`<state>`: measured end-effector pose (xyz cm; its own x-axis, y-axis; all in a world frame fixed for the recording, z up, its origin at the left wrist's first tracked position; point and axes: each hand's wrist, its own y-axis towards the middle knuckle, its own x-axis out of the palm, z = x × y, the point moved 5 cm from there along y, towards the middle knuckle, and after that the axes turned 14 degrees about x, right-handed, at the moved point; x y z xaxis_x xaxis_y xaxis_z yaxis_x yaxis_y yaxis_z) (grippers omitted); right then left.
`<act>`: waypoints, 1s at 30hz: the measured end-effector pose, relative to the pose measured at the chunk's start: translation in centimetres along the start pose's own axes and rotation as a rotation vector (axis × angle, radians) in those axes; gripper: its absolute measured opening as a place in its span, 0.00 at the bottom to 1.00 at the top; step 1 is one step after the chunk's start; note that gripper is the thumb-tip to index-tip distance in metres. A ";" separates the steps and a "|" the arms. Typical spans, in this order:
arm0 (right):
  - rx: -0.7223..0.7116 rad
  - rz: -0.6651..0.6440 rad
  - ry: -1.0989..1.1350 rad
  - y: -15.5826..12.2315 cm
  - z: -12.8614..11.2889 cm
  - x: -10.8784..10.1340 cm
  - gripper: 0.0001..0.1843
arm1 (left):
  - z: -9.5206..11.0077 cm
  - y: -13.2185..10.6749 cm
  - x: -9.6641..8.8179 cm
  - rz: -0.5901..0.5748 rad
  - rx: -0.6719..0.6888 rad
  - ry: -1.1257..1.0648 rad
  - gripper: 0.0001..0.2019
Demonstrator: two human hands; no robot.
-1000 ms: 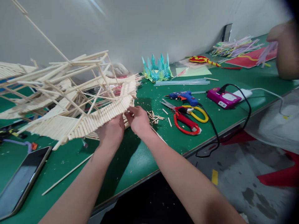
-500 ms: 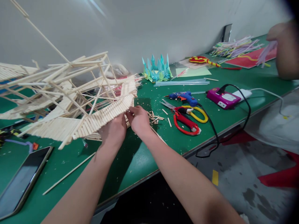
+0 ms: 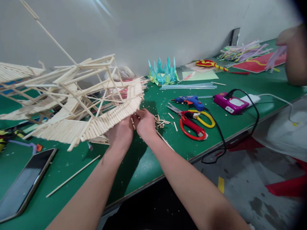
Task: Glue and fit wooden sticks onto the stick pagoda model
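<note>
A large model roof point(image 3: 112, 115) built of thin wooden sticks stands tilted on the left, its curved near edge raised over my hands. My left hand point(image 3: 122, 132) reaches beneath that edge, palm side against its underside; the roof covers its fingers. Close beside it, my right hand point(image 3: 145, 123) has thumb and fingers curled together in a pinch at the roof's lower rim. Whatever lies between those fingertips is hidden. Short cut stick pieces point(image 3: 161, 122) lie scattered just right of my right hand. A longer loose stick point(image 3: 73, 175) rests left of my left forearm.
Red-and-yellow-handled cutters point(image 3: 194, 129) and a blue glue gun point(image 3: 189, 101) lie to the right, before a purple power adapter point(image 3: 230, 103) with trailing cords. A phone point(image 3: 26, 185) is at left, a blue paper crown point(image 3: 163, 75) behind. Another person's hand point(image 3: 289, 36) holds purple strips.
The whole scene shifts slightly right and down in view. My hands keep nearly the same pose at the roof's edge, and nothing has visibly been let go.
</note>
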<state>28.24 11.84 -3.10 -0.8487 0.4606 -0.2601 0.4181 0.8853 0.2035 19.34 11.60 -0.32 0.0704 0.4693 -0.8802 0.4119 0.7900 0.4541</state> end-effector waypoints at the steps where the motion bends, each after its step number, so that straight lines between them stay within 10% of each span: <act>1: 0.001 -0.002 0.004 0.0 0.1 0.0 0.10 | 0.0 0.0 0.0 -0.001 -0.009 -0.002 0.18; 30: 0.036 -0.086 -0.015 -1.0 -0.7 0.6 0.08 | -1.0 -1.3 -0.8 -0.049 -0.057 -0.045 0.18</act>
<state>27.12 11.16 -2.83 -0.8771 0.3834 -0.2894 0.3555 0.9233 0.1456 17.82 10.56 -0.09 0.0930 0.4120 -0.9064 0.3635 0.8335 0.4162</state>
